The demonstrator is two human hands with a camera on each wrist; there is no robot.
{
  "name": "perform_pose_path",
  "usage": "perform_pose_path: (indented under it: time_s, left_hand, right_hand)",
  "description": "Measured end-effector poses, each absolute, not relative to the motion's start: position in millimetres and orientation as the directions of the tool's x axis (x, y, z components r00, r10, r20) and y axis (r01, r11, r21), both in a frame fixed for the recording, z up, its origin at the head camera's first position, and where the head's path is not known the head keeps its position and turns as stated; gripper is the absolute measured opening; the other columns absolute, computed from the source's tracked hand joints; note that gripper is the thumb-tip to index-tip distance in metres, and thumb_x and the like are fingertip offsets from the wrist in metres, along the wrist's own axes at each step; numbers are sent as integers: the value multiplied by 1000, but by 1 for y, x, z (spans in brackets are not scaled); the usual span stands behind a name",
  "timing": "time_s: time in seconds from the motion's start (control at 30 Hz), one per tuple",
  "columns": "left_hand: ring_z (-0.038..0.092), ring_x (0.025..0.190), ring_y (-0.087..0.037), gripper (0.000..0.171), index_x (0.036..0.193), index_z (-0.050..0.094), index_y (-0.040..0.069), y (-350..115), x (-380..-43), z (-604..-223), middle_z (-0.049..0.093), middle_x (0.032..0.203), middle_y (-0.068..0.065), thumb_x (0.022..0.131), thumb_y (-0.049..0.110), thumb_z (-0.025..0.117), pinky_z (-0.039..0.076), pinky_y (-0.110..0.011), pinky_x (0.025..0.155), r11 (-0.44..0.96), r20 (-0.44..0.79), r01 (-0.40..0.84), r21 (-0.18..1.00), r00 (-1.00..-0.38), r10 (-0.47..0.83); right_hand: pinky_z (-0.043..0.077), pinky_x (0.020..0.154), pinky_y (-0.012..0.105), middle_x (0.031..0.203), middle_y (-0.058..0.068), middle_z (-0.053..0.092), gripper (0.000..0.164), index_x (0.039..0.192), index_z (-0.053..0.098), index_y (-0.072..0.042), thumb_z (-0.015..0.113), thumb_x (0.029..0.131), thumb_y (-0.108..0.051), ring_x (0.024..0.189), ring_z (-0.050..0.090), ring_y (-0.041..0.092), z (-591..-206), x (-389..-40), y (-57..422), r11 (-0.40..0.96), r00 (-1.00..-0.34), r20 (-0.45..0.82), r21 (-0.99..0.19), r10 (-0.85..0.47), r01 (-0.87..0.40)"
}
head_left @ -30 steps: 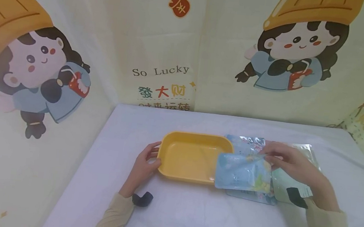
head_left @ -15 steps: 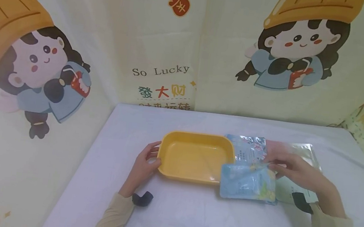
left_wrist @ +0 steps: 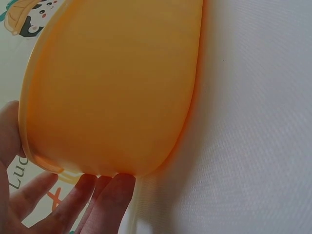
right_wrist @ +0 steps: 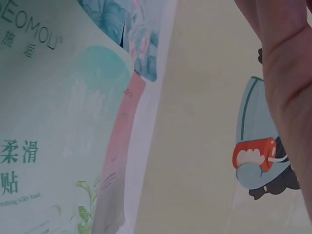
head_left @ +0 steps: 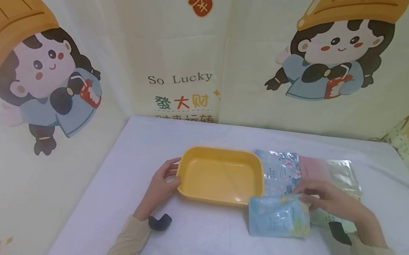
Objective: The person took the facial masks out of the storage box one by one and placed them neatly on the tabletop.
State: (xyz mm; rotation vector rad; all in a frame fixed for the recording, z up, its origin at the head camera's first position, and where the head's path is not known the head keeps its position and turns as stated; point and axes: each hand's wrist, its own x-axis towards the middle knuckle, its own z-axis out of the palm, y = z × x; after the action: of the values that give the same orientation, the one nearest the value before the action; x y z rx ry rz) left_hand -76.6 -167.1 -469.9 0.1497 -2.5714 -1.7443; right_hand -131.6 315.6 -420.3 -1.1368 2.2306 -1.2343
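Observation:
My left hand (head_left: 162,186) holds the left end of a yellow plastic tray (head_left: 217,180), thumb at its near corner. In the left wrist view several fingertips (left_wrist: 122,187) press against the tray's end wall (left_wrist: 112,87). My right hand (head_left: 329,200) pinches the upper right corner of a light blue face mask packet (head_left: 273,220). That packet's upper left corner overlaps the tray's near right corner in the head view. Part of a pale green mask packet (head_left: 335,220) shows below the right hand; close up, the right wrist view shows its printed front (right_wrist: 63,122).
Right of the tray lie a flowered blue packet (head_left: 282,166) and a pink and silver packet (head_left: 314,168), partly covered by hand and other packets. They rest on a white cloth-covered table (head_left: 205,246). A cartoon-printed curtain (head_left: 252,52) hangs behind and at the sides.
The light blue packet has come down toward the near side and slightly right, with the right hand still pinching it. More of the flowered packet shows. The left hand and tray stay put.

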Motion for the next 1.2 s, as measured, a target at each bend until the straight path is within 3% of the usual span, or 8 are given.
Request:
perform_pose_path:
  time_s: [0.43,0.73,1.2]
  left_hand:
    - [58,122,-27,60,142,50,24,-164,-75,-470,59,133,-8,86,10,64,55,-43,98,359,-20,-54,932,-995,-97]
    - [56,125,-31,62,145,48,19,-162,-72,-468,57,137,-12,87,8,65,53,-47,100,342,-32,-65,937,-994,-101]
    - [59,121,-27,59,140,51,27,-164,-73,-471,59,132,-7,85,10,64,55,-42,97,356,-30,-67,932,-994,-109]
  right_hand:
    - [61,66,32,108,5,68,22,114,66,-11,56,97,-2,88,66,10,-437,-125,320,293,-557,-60,-895,-828,-338]
    - [55,70,23,99,-9,69,16,104,70,-25,68,91,-15,85,59,4,-442,-121,318,422,-609,-55,-770,-791,-479]
    - [51,70,21,92,-7,68,16,100,72,-21,70,88,-13,80,58,7,-453,-118,312,385,-540,-81,-789,-838,-479]
